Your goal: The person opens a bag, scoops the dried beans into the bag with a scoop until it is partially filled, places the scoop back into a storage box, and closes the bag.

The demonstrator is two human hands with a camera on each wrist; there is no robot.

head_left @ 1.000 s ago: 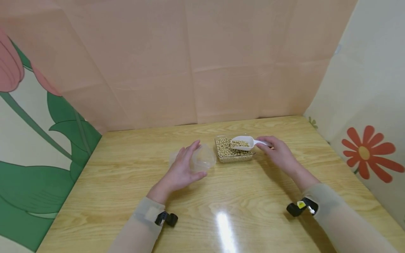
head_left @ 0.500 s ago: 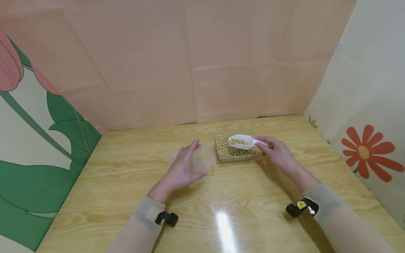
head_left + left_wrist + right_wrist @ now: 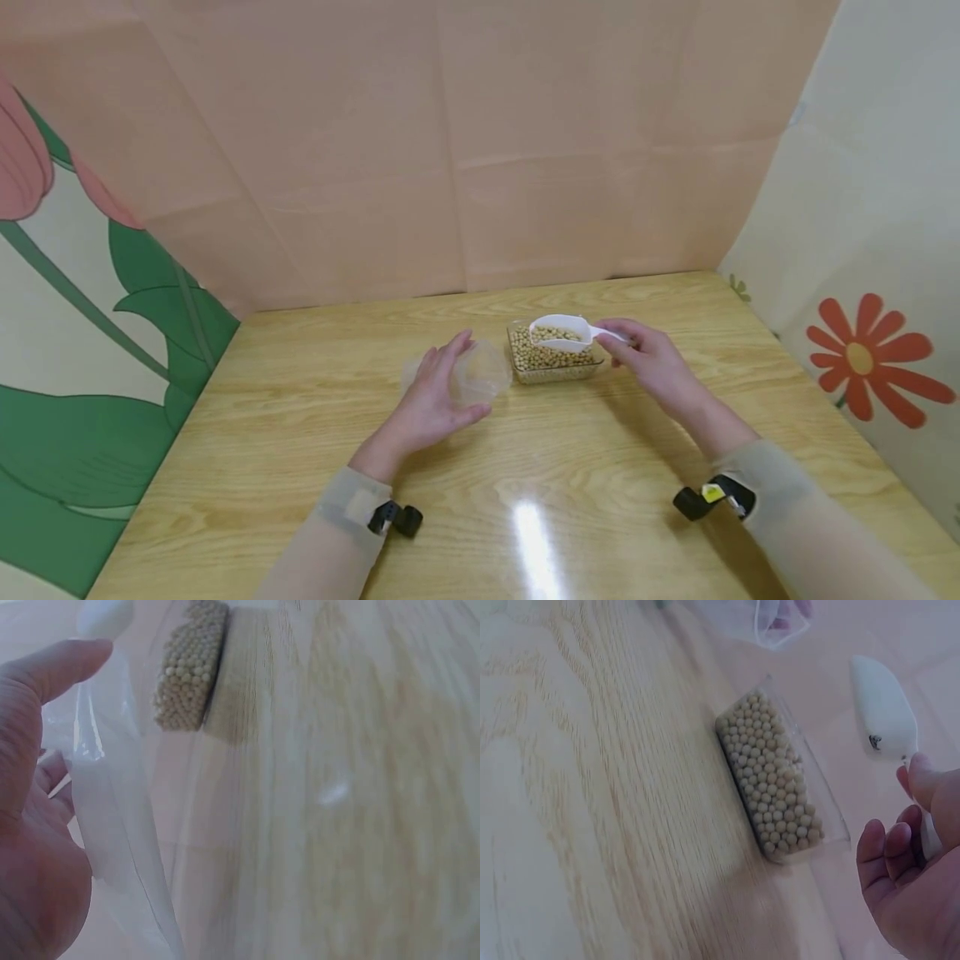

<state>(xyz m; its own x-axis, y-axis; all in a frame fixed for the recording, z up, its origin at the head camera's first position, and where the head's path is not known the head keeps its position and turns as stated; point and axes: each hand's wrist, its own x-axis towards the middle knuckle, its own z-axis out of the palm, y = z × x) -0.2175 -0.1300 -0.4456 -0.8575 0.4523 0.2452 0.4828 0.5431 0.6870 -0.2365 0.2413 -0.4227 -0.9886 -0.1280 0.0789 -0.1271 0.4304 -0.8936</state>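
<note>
- Left hand [image 3: 427, 408]: thumb and fingers spread around a clear plastic bag [image 3: 483, 372], grasping it from either side, thumb on the near side.
- Bag: upright on the left of the container, its mouth spread wide and its film partly see-through.
- Right hand [image 3: 648, 358]: thumb and fingers pinching the handle of a white scoop [image 3: 885, 709]; the other fingers curl loosely below it.
- Scoop: raised above the container and apart from it, bowl aimed towards the bag. It carries a load of pale, round beans [image 3: 558, 333] — like soybeans — and a small dark mark shows on its underside.
- Container: a clear, rectangular plastic box [image 3: 821, 784] standing on the table just beside the bag, with more of the same beans inside.
- Table [image 3: 300, 400]: light wood grain, a bright reflection near the front.
- Around it: a plain pinkish sheet [image 3: 480, 150] behind, green painted leaves [image 3: 52, 450] on the left wall, a red painted flower [image 3: 862, 358] on the right — and a small black camera [image 3: 405, 521] on the left wrist.
</note>
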